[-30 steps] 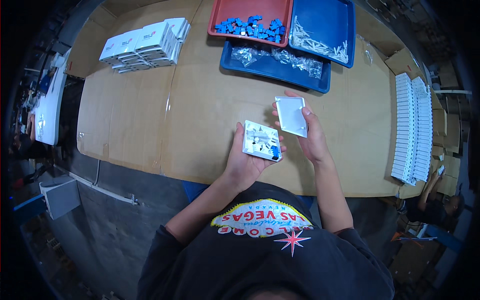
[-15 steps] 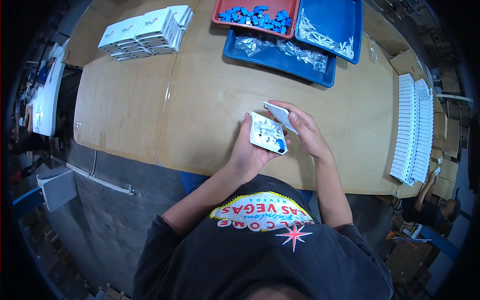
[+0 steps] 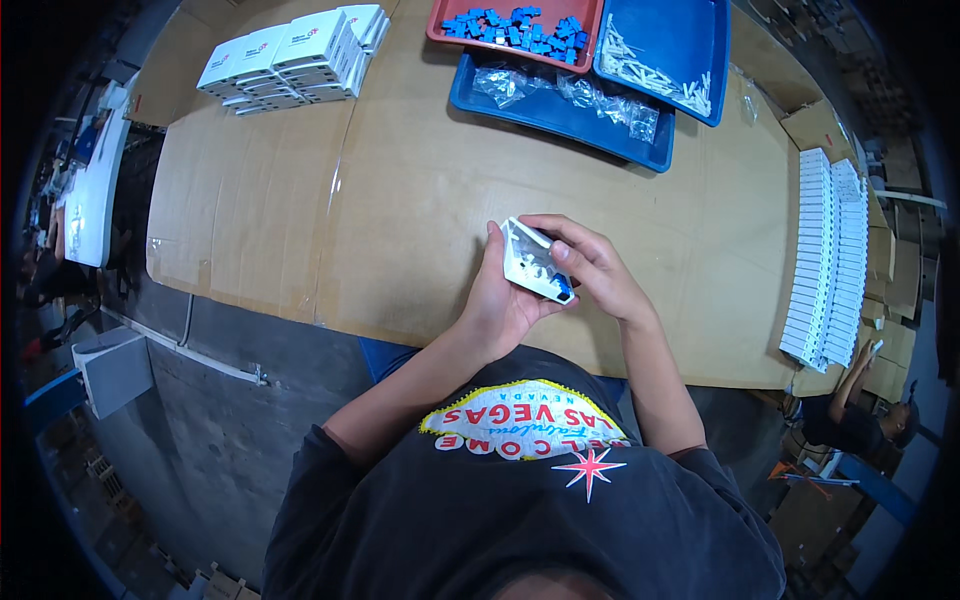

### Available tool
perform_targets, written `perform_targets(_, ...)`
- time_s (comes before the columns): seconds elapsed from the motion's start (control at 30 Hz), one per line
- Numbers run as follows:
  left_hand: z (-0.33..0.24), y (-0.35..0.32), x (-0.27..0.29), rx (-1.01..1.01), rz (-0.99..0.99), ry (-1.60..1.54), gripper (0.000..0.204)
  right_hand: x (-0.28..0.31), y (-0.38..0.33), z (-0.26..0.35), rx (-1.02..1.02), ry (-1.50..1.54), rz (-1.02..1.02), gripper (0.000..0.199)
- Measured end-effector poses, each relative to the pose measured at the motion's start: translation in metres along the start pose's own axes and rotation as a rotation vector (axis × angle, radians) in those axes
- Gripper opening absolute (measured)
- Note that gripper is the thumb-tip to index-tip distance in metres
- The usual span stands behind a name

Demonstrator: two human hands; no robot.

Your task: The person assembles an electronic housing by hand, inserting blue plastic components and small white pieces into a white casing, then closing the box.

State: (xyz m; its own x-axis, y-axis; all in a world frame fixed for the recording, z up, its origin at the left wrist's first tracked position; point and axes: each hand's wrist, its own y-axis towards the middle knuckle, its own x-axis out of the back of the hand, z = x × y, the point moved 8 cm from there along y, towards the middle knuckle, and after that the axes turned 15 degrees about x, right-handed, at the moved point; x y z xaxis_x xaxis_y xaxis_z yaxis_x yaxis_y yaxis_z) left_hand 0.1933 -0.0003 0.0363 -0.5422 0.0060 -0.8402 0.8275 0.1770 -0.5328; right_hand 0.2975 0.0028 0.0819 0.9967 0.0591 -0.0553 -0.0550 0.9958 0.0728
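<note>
A small white box (image 3: 522, 272) lies in my left hand (image 3: 493, 300), whose thumb runs along its left edge and whose fingers support it from below. Inside it I see a clear plastic bag, white pieces and a blue connector (image 3: 562, 287) at the near right corner. My right hand (image 3: 590, 268) grips a white lid or cover panel (image 3: 532, 231) by its right side. That panel slants over the box's far right part, and the right fingers hide much of it. Whether the panel touches the box along its whole edge, I cannot tell.
Stacked white boxes (image 3: 290, 60) stand at the far left. Beyond my hands are a red tray (image 3: 432, 28) of blue connectors, a blue tray (image 3: 722, 60) of white plugs and another blue tray (image 3: 470, 112) of clear bags. Rows of white housings (image 3: 825, 260) line the table's right side.
My right hand has tilted the white panel down and left, closer over the box. The left hand stays nearly in place, with the box turned slightly.
</note>
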Motion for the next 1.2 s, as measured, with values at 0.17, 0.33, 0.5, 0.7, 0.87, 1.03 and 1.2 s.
perform_targets(0.17, 0.002, 0.003, 0.004, 0.012, 0.0, -0.026, 0.076, 0.0, 0.0, -0.003, -0.027, 0.031, 0.008, 0.041)
perform_targets(0.33, 0.005, 0.006, 0.002, 0.065, 0.017, 0.012, 0.078, 0.004, 0.001, -0.002, -0.011, 0.002, 0.008, 0.042)
perform_targets(0.5, 0.003, 0.008, 0.002, 0.071, 0.07, -0.033, 0.072, 0.007, 0.001, -0.009, -0.136, -0.014, 0.006, 0.042)
perform_targets(0.7, -0.001, 0.013, -0.001, 0.056, 0.048, -0.04, 0.065, 0.009, 0.002, -0.017, -0.119, -0.019, 0.015, 0.039)
perform_targets(0.87, -0.002, 0.011, -0.002, 0.044, 0.08, -0.067, 0.061, 0.013, 0.0, -0.014, -0.204, -0.036, 0.026, 0.039)
perform_targets(1.03, 0.004, 0.015, 0.006, 0.049, 0.07, -0.09, 0.061, 0.009, 0.0, -0.021, -0.178, -0.027, 0.03, 0.039)
perform_targets(1.2, 0.003, 0.015, 0.01, 0.057, 0.06, -0.083, 0.063, 0.007, 0.001, -0.022, -0.147, -0.034, 0.031, 0.039)
